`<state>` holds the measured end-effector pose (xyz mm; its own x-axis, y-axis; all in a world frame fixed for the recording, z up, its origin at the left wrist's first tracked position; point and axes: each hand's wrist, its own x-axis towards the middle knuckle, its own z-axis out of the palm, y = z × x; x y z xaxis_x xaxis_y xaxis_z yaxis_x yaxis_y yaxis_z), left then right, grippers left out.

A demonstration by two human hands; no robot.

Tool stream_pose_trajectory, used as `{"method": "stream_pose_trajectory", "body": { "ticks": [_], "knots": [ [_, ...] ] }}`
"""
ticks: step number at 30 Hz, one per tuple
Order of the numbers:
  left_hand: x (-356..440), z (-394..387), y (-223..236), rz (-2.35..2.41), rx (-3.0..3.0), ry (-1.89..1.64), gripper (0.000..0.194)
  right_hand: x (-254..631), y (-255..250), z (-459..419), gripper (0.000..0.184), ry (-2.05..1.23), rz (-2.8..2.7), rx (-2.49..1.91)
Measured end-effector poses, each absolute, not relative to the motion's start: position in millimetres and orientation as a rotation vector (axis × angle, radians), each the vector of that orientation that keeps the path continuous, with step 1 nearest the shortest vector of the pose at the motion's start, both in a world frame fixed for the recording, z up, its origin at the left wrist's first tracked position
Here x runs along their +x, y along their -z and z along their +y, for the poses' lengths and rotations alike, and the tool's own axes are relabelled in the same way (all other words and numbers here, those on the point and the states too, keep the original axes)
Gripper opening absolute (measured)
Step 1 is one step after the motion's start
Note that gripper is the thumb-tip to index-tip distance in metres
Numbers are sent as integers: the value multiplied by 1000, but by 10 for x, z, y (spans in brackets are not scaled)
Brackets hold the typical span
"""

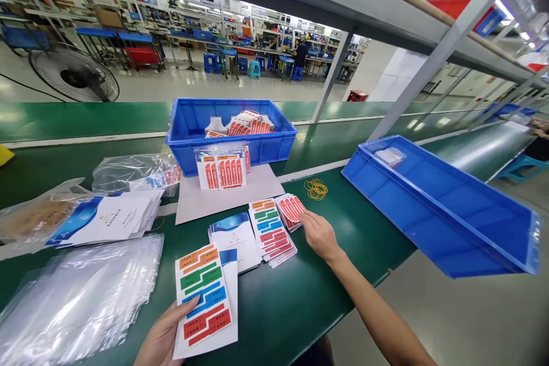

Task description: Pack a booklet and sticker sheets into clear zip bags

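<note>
My left hand (165, 334) grips the lower left edge of a white booklet with a colourful label sheet (205, 297) on top, its stripes orange, green, blue and red. My right hand (318, 233) reaches forward, fingers resting on a small stack of red label sheets (290, 207). Beside it lie a stack of multicolour label sheets (270, 230) and a pile of white-and-blue booklets (234, 235).
A blue bin (189, 126) holding bagged label packs stands behind, with bagged packs (223, 170) leaning on its front. A long blue tray (446, 211) overhangs the table's right edge. Clear plastic bags (81, 297) lie left, more booklets (107, 217) behind them, rubber bands (316, 189) at centre.
</note>
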<state>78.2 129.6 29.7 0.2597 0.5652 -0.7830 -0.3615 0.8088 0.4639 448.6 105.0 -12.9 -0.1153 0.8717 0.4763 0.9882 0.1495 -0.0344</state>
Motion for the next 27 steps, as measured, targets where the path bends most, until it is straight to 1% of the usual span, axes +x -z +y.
{"method": "stream_pose_trajectory", "body": {
  "ticks": [4,6,13,18,20,22,24,25,27],
  "knots": [
    [729,1307,-235,1012,175,-655,83,4432,210,1031,26,495,-2041,-1666],
    [696,1321,-219,942,149,-683,82,4411,211,1028,23,497,-2074,-1605],
    [654,1368,-275,869,16,-687,75,4433,110,1040,17,472,-2142,-1496],
    [650,1363,-307,922,46,-735,62,4377,-201,1024,19,590,-1911,-1543],
    [662,1351,-308,906,59,-739,55,4132,-372,995,20,644,-1783,-1481],
    [693,1329,-303,842,74,-702,52,3716,-498,955,19,633,-1830,-1284],
    [738,1301,-287,774,118,-685,49,3202,-542,903,13,501,-2138,-1012],
    [757,1289,-277,758,162,-695,46,2948,-535,876,13,395,-2283,-960],
    [760,1276,-269,788,306,-727,34,2529,-495,828,17,242,-2402,-924]
  ]
}}
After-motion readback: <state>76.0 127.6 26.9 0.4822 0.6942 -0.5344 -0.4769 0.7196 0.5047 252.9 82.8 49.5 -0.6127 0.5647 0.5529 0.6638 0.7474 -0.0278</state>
